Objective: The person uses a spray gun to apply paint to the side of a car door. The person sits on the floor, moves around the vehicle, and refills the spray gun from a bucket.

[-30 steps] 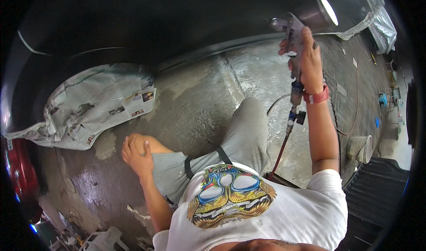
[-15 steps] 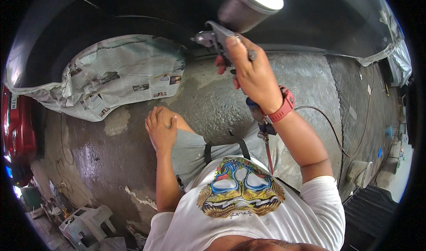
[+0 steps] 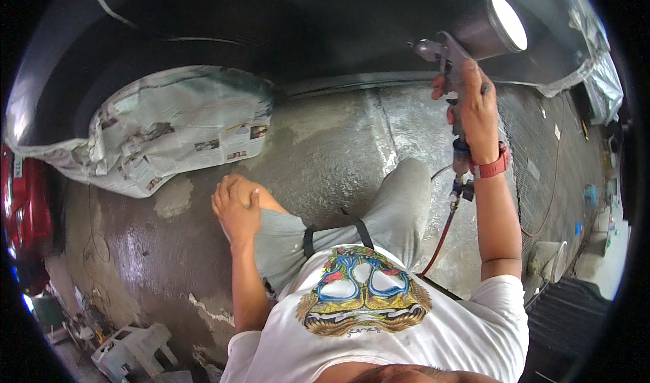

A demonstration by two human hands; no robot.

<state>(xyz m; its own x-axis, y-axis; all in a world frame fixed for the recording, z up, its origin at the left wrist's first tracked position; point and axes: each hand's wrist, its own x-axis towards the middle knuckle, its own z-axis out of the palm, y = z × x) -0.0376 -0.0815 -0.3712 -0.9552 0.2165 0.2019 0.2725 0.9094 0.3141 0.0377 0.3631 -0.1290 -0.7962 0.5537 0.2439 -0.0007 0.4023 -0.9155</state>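
Note:
A metal spray gun [image 3: 452,65] with a grey cup [image 3: 489,30] and white lid is gripped in my right hand [image 3: 477,116], fingers wrapped round its handle. Its nozzle points left, in front of the black car body [image 3: 305,38]. Below the grip hang a fitting [image 3: 462,160] and a reddish air hose [image 3: 443,237]. My left hand [image 3: 237,207] rests on my bent left knee, holding nothing, its fingers spread over it. Newspaper [image 3: 196,126] masks the wheel area of the car at the left.
Wet-looking concrete floor [image 3: 162,248] lies below the car. A red car [image 3: 30,207] stands at the far left. A grey plastic part [image 3: 135,349] lies lower left, and a pale bucket [image 3: 548,261] stands at the right. A hose [image 3: 552,200] runs along the floor at right.
My right hand has carried the spray gun to the right along the car body, and the gun is more upright. My left hand stays on the knee.

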